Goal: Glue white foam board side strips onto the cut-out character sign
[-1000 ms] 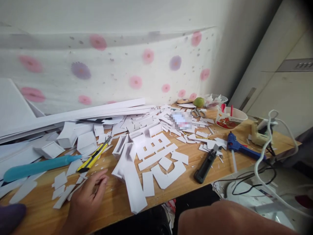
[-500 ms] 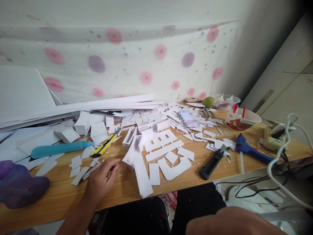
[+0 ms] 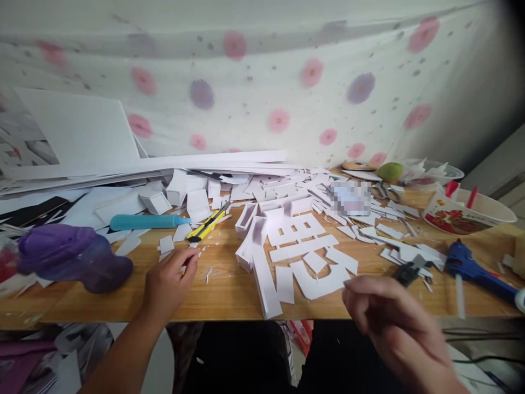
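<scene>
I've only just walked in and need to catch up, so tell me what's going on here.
A person is at a wooden table strewn with white scraps. The left hand, with nothing visible in it, is near the yellow cutter. The right hand is raised in front of the black cutter, loosely curled; whether it holds anything is unclear. Between and beyond the hands stands a white assembly, with flat white cutouts lying beside it.

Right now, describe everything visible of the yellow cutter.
The yellow cutter is slim, its plastic-looking body marked with black, its near end black. It lies on the wooden table, slanting away to the right, far tip among white pieces. No hand touches it; the left hand is nearest. Whether the blade is out is unclear.
</scene>
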